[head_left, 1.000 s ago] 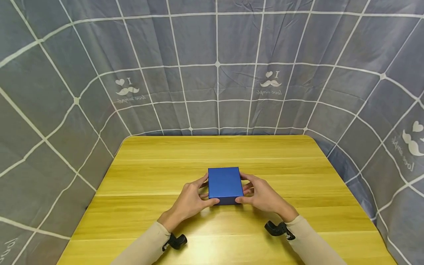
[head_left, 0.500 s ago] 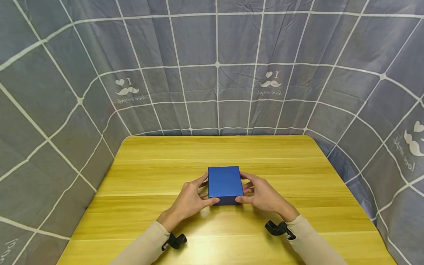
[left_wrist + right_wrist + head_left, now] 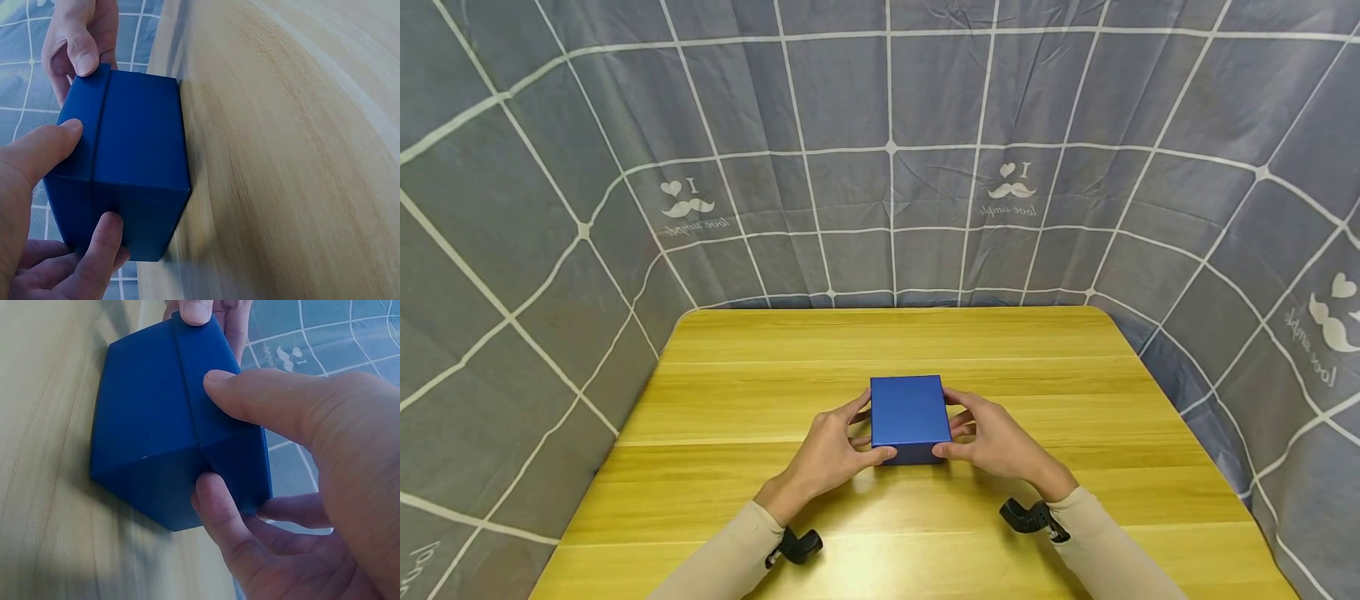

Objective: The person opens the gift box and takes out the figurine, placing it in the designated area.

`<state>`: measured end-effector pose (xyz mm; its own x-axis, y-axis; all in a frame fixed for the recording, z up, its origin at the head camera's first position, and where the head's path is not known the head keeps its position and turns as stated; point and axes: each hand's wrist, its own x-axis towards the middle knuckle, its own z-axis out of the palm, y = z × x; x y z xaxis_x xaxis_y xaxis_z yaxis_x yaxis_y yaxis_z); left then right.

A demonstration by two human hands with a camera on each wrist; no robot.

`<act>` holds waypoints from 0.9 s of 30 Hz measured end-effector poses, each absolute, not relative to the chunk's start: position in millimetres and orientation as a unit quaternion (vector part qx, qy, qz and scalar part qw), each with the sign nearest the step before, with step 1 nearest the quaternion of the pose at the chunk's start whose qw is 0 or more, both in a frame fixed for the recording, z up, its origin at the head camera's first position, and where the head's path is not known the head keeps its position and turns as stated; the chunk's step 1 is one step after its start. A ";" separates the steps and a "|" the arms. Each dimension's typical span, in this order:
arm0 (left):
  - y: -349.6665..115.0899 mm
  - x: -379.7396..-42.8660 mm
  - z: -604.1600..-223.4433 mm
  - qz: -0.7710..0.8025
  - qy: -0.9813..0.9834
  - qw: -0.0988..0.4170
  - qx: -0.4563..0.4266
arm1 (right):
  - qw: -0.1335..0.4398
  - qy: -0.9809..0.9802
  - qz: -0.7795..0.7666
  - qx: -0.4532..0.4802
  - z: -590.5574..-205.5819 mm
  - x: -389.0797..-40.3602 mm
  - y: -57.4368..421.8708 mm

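Observation:
A dark blue square box (image 3: 910, 410) with a fitted lid (image 3: 85, 134) sits on the wooden table. The lid's lower edge shows as a step in the front and side walls in both wrist views. My left hand (image 3: 826, 454) holds the box from the left, its thumb on the front of the lid and its fingers along the left side. Mirroring it, my right hand (image 3: 996, 442) has its thumb on the lid's front near the right corner and fingers along the right side. Whatever the box holds inside is hidden.
The yellow wood-grain table (image 3: 737, 358) has rounded far corners. A grey curtain (image 3: 850, 192) with a white grid surrounds its far edge and both sides. Black wrist mounts (image 3: 801, 546) stick out from the sleeves over the tabletop.
Both hands keep the same hold on the box. The top of the lid sits very slightly higher in the head view than a second ago, while the box's bottom edge stays put.

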<state>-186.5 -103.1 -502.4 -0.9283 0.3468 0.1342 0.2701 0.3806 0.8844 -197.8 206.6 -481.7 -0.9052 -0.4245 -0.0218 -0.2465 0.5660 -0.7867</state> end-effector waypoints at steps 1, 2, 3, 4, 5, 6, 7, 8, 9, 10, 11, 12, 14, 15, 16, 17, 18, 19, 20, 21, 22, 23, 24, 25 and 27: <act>-103.2 -186.4 -502.5 0.524 0.830 0.035 0.187 | 0.105 0.879 -0.425 -0.190 -481.4 -197.7 206.5; -103.3 -186.4 -502.5 0.523 0.830 0.036 0.187 | 0.106 0.879 -0.425 -0.189 -481.2 -197.6 206.6; -103.4 -186.3 -502.2 0.522 0.831 0.037 0.187 | 0.106 0.879 -0.425 -0.188 -481.0 -197.5 206.5; -103.5 -186.2 -501.9 0.522 0.832 0.037 0.187 | 0.107 0.879 -0.425 -0.187 -480.8 -197.4 206.6; -103.5 -186.4 -501.9 0.522 0.832 0.038 0.187 | 0.107 0.879 -0.426 -0.185 -480.6 -197.3 206.5; -103.7 -186.3 -501.9 0.522 0.831 0.037 0.188 | 0.108 0.879 -0.426 -0.184 -480.4 -197.3 206.6; -103.8 -186.3 -501.9 0.522 0.831 0.037 0.189 | 0.109 0.879 -0.427 -0.182 -480.2 -197.1 206.6; -103.8 -186.4 -501.7 0.522 0.831 0.039 0.187 | 0.109 0.879 -0.427 -0.182 -480.0 -197.1 206.6; -103.8 -186.3 -501.7 0.522 0.831 0.038 0.188 | 0.109 0.879 -0.428 -0.181 -479.8 -197.0 206.6; -103.9 -186.4 -502.0 0.522 0.831 0.037 0.188 | 0.109 0.878 -0.429 -0.181 -479.7 -196.9 206.6; -103.8 -186.4 -502.1 0.521 0.832 0.036 0.189 | 0.109 0.878 -0.430 -0.181 -479.5 -196.8 206.6; -103.7 -186.1 -502.0 0.520 0.832 0.034 0.189 | 0.108 0.878 -0.430 -0.181 -479.4 -196.8 206.7; -103.2 -186.0 -502.0 0.519 0.834 0.034 0.185 | 0.107 0.878 -0.430 -0.183 -479.2 -196.7 206.6; -103.1 -185.9 -502.1 0.519 0.834 0.032 0.184 | 0.107 0.878 -0.430 -0.184 -479.2 -196.7 206.6; -103.0 -185.6 -502.0 0.519 0.834 0.032 0.183 | 0.106 0.878 -0.429 -0.184 -479.2 -196.7 206.7; -102.8 -185.5 -501.9 0.521 0.833 0.032 0.182 | 0.106 0.878 -0.428 -0.184 -479.3 -196.7 206.7; -102.6 -185.4 -502.0 0.523 0.832 0.031 0.181 | 0.106 0.878 -0.428 -0.184 -479.3 -196.8 206.7; -102.5 -185.4 -502.0 0.524 0.832 0.031 0.181 | 0.107 0.878 -0.429 -0.185 -479.4 -196.9 206.7; -102.3 -185.4 -501.8 0.525 0.831 0.031 0.180 | 0.107 0.878 -0.429 -0.185 -479.5 -197.0 206.8; -102.3 -185.3 -501.9 0.527 0.830 0.032 0.180 | 0.107 0.877 -0.430 -0.185 -479.4 -197.0 206.8; -102.2 -185.3 -502.0 0.528 0.829 0.032 0.180 | 0.107 0.877 -0.431 -0.185 -479.3 -197.1 206.9; -102.1 -185.5 -502.0 0.530 0.828 0.032 0.180 | 0.107 0.876 -0.432 -0.185 -479.2 -197.1 206.9; -102.0 -185.6 -502.1 0.530 0.828 0.032 0.180 | 0.106 0.876 -0.432 -0.186 -478.9 -197.1 207.1; -102.1 -185.6 -502.2 0.530 0.828 0.033 0.180 | 0.106 0.876 -0.432 -0.187 -478.7 -197.1 207.1; -102.1 -185.5 -501.9 0.529 0.829 0.032 0.179 | 0.105 0.876 -0.432 -0.187 -478.0 -197.0 207.2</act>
<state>-185.5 -102.1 -501.9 -0.9337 0.3307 0.1373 0.2639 0.3765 0.8880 -197.0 207.2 -478.0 -0.9079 -0.4186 -0.0217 -0.2373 0.5561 -0.7965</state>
